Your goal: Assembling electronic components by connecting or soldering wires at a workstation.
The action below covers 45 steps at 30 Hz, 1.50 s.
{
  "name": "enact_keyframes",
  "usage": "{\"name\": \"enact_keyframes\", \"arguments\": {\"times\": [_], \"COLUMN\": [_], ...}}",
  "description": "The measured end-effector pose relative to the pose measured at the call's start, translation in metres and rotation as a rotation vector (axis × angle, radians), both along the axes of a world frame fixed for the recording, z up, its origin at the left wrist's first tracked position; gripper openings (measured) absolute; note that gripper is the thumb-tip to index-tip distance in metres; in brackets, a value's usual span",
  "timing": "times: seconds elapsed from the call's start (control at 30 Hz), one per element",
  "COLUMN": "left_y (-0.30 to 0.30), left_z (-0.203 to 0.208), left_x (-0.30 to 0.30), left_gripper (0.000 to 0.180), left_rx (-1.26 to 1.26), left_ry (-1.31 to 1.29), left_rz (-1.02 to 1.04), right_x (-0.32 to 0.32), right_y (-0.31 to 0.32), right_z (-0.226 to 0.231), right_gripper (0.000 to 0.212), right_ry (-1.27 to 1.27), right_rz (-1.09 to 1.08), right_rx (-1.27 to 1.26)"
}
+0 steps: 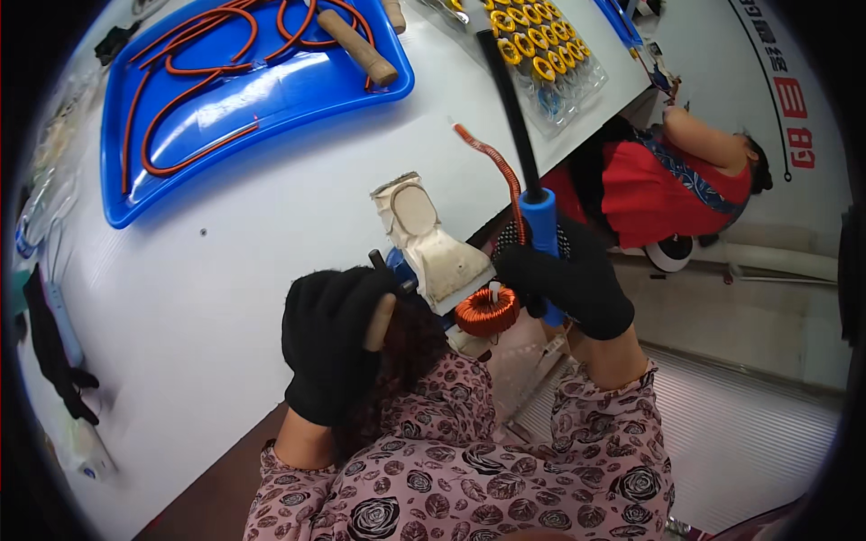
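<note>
My right hand (577, 284), in a black glove, is closed round the blue handle (541, 225) of a tool with a long black shaft (512, 117). Just left of that hand sits a ring coil (487, 311) wound with copper wire, with a white tie at its top. A strand of copper wire (494, 162) rises beside the tool. The coil lies against an off-white wrapped block (433, 252) at the table edge, with blue and dark metal parts beside it. My left hand (329, 347), also black-gloved with a bare thumb, is curled beside these parts; what it grips is hidden.
A blue tray (262, 122) holds several lengths of copper-coloured wire and a wooden-handled tool (359, 50). Beyond lies a clear pack of yellow rings (541, 41). A dark glove (59, 352) lies at the left. Another person in red (677, 194) sits at the right.
</note>
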<state>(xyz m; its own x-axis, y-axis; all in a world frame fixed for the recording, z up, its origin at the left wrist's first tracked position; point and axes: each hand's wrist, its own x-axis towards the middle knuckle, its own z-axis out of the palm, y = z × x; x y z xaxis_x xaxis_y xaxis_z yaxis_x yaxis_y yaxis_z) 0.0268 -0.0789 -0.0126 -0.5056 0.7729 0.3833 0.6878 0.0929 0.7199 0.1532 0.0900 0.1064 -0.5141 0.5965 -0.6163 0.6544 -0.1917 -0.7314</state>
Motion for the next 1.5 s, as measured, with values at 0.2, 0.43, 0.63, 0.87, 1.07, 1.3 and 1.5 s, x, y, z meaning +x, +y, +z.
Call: {"name": "enact_keyframes", "arguments": {"times": [0.2, 0.43, 0.63, 0.87, 1.07, 1.3, 1.5], "left_y": [0.004, 0.006, 0.003, 0.001, 0.002, 0.002, 0.012], "left_z": [0.013, 0.014, 0.008, 0.007, 0.002, 0.002, -0.017], "left_x": [0.006, 0.014, 0.018, 0.017, 0.021, 0.017, 0.012], "left_gripper": [0.014, 0.020, 0.023, 0.024, 0.021, 0.018, 0.012], "left_rx": [-0.069, -0.082, -0.078, -0.071, -0.054, -0.016, 0.050], "left_ry": [-0.078, -0.110, -0.065, -0.065, -0.054, -0.046, 0.061], "left_rz": [-0.056, -0.146, -0.182, -0.197, -0.168, -0.112, -0.068], "right_x": [0.023, 0.026, 0.030, 0.021, 0.005, 0.088, 0.189], "right_y": [-0.013, -0.009, -0.018, -0.025, -0.016, -0.046, -0.120], "right_z": [-0.004, -0.014, -0.013, 0.010, 0.005, -0.005, -0.021], "right_gripper": [0.018, 0.017, 0.018, 0.025, 0.032, 0.026, 0.027], "right_ry": [0.053, 0.074, 0.082, 0.083, 0.052, 0.078, 0.064], "right_rz": [-0.099, -0.217, -0.233, -0.197, 0.168, -0.233, -0.258], "right_rx": [0.204, 0.193, 0.310, 0.282, 0.535, 0.102, -0.325]}}
